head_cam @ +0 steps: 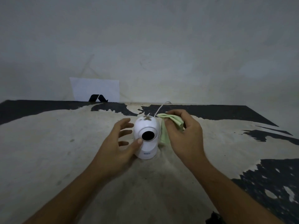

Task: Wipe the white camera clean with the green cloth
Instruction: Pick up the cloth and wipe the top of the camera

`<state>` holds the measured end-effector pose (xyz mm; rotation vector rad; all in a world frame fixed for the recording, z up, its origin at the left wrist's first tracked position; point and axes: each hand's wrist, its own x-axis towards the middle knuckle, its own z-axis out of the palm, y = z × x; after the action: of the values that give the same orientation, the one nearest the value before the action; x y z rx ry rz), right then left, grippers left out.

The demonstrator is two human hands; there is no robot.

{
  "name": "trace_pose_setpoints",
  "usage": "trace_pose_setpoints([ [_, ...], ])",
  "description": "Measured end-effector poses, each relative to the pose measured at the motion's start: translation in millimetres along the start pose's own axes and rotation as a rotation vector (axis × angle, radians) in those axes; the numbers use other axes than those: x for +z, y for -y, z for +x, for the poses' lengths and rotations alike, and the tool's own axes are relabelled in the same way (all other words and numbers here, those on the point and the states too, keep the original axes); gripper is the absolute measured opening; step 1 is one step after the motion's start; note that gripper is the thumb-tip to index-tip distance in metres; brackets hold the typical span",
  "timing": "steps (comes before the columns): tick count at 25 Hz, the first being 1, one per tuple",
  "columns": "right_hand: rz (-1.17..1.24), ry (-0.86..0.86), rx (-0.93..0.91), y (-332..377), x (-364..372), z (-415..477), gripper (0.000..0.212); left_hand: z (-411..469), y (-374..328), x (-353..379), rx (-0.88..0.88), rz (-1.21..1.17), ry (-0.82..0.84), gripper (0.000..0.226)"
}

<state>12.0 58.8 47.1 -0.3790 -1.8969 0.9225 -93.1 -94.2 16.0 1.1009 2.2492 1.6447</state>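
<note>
The white camera (pixel 146 139) stands upright in the middle of the worn table, its round black lens facing me and brown dirt specks on its top. My left hand (pixel 118 144) cups its left side, thumb resting on the front beside the lens, fingers spread and blurred. My right hand (pixel 182 135) holds the folded green cloth (pixel 168 125) right beside the camera's right side; part of the cloth hangs down along the camera's body. A thin white cable (pixel 160 109) runs from behind the camera toward the wall.
The table (pixel 64 151) has a beige surface with peeling black patches at the back and right. A white paper sheet (pixel 95 88) with a black mark leans on the grey wall at the back left. A dark object (pixel 214 218) shows at the bottom edge.
</note>
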Motion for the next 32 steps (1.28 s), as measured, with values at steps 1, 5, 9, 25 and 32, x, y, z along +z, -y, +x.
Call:
trace_pose_setpoints([
  [1, -0.018, 0.016, -0.038, -1, 3, -1, 0.015, 0, 2, 1, 0.004, 0.002, 0.039, 0.068],
  [5, -0.144, 0.106, -0.269, -8, 12, -9, 0.023, 1, 7, 3, 0.023, -0.02, 0.093, 0.059],
  [9, -0.154, 0.181, -0.38, -19, 13, -20, 0.036, 0, 6, 4, 0.013, -0.03, 0.13, 0.066],
  [25, -0.363, 0.098, -0.518, -38, 19, -13, 0.042, 2, 9, 7, 0.037, 0.058, 0.12, 0.063],
  [32, -0.345, 0.084, -0.557, -32, 19, -17, 0.05, 2, 9, 7, 0.036, 0.046, 0.131, 0.062],
])
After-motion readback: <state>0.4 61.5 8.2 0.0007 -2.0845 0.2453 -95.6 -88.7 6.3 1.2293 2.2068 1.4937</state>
